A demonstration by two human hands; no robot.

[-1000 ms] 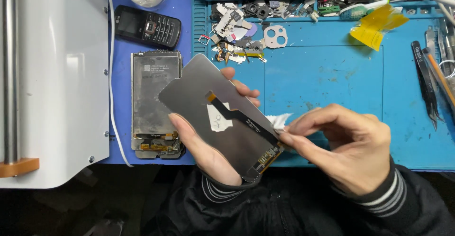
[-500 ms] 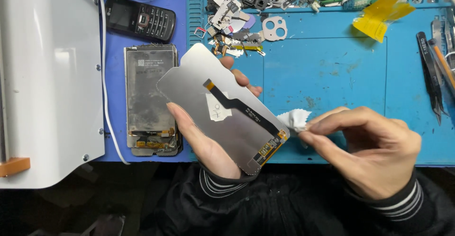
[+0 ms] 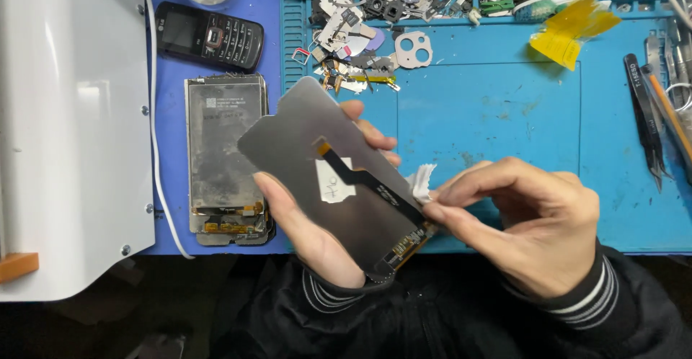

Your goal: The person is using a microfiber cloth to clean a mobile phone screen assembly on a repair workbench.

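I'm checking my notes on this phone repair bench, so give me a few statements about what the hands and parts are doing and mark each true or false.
1. The left hand holds the grey screen panel with its back facing up. True.
2. The right hand pinches a white wipe at the panel's edge. True.
3. The black keypad phone lies on the teal mat. False: it lies on the blue surface left of the mat.
4. The tweezers are in the right hand. False: they lie at the mat's right side.
5. The yellow tape sticks to the panel. False: it lies on the mat.
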